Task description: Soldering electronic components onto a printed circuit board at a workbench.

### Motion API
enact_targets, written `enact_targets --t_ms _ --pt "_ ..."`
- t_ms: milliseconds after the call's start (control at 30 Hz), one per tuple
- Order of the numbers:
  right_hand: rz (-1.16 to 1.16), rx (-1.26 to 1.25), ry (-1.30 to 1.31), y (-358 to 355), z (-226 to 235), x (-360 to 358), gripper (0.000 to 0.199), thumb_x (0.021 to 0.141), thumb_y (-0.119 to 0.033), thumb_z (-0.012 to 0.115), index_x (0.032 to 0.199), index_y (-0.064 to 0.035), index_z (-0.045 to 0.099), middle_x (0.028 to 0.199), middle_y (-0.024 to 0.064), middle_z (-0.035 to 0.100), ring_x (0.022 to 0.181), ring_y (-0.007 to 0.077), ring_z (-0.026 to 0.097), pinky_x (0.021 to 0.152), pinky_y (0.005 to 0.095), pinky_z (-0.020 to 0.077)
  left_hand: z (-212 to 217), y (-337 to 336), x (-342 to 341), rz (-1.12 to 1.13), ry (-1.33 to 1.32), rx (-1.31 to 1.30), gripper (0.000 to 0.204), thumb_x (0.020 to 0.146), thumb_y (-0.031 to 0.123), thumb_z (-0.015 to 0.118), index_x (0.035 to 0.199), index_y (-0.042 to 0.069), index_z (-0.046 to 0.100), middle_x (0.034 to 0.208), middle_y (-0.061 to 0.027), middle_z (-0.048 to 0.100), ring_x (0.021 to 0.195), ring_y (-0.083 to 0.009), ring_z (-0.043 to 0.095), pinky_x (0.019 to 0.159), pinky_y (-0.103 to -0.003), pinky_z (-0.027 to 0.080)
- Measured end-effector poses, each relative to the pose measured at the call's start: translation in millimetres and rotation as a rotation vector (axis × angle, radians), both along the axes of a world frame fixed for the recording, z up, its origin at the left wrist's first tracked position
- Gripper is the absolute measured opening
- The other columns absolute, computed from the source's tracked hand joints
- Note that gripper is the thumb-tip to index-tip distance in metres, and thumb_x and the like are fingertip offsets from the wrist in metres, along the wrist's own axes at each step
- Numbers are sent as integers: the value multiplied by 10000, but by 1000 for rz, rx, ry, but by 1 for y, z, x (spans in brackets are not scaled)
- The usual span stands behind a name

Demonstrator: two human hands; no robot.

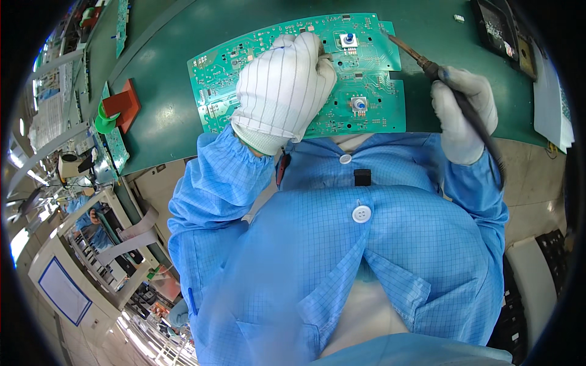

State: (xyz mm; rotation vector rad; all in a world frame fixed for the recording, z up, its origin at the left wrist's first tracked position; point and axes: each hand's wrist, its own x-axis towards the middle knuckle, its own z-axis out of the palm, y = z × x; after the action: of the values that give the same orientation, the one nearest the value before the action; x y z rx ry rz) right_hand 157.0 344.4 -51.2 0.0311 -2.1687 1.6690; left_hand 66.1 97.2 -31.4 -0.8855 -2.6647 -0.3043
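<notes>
A green circuit board [386, 85] lies flat on the bench, filled with small parts and two white components with blue centres, an upper one [348, 40] and a lower one [359, 105]. My left hand [284, 85], in a white striped glove, rests over the middle of the board. Its fingers are curled closed, and whatever they pinch is hidden. In my right hand [467, 110], also gloved, is a soldering iron [428, 67]. The iron's tip points up and left, near the board's upper right corner.
A green bench mat [165, 116] lies beneath the board. Left of it stand a red-brown block [124, 105] and a green spool [105, 120]. At the upper right sits a dark tray [495, 30], with a small white piece [459, 19] beside it and white sheets [549, 97] at the edge.
</notes>
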Motion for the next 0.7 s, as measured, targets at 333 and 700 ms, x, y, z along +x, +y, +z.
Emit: enact_targets --t_ms 333,700 --pt "492 135 2 52 8 -30 174 823 -57 712 996 -42 703 924 122 682 798 218 648 696 319 500 9 -8 -18 -220 -216 -8 119 908 187 627 968 87 604 761 -120 650 706 -278 680 596 -383 551" --pt "472 270 -37 45 17 -23 189 818 -119 743 985 -57 680 925 127 704 890 301 652 784 382 498 16 -7 -17 -186 -357 12 146 908 197 639 1009 92 627 837 -138 681 799 -309 694 685 -413 570"
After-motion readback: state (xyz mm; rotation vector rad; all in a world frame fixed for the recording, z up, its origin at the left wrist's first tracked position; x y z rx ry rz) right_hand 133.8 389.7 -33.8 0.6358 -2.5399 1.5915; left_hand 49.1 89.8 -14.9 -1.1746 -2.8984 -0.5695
